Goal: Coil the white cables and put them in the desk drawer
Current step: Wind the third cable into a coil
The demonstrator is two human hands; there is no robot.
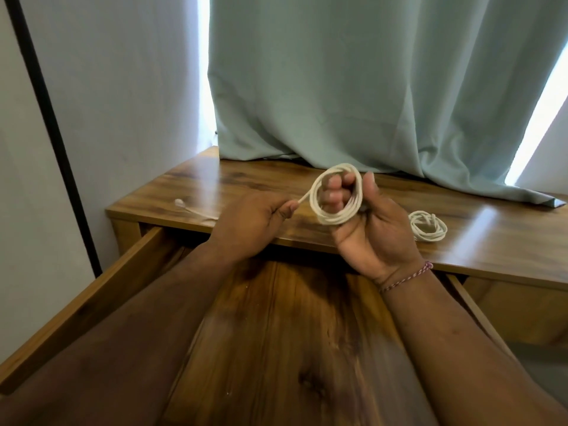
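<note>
Desk top (215, 176) w/ drawer (276, 333) hanging open: we're winding a cable (336, 195) on our right hand (368, 229), fingers curled thru loops; left hand (255, 222) pinching its tail. One coil (427, 226) is lying finished; nothing's lying in the drawer yet.

Desk (190, 182): stands against the wall, its top running left to right across the middle of the view
Curtain (353, 81): hangs behind the desk, its hem lying on the rear of the desk top
Drawer (276, 333): pulled out from under the desk top toward the person, below both forearms
Left hand (249, 226): above the front edge of the desk, left of the right hand
Right hand (368, 229): above the front edge, just beside the left hand
Coil (338, 195): looped round the right hand's fingers, its loose strand running left into the left hand's fingertips
Cable end (187, 207): on the desk top, left of the left hand
Second coil (428, 230): on the desk top, right of the right hand, near the front edge
</note>
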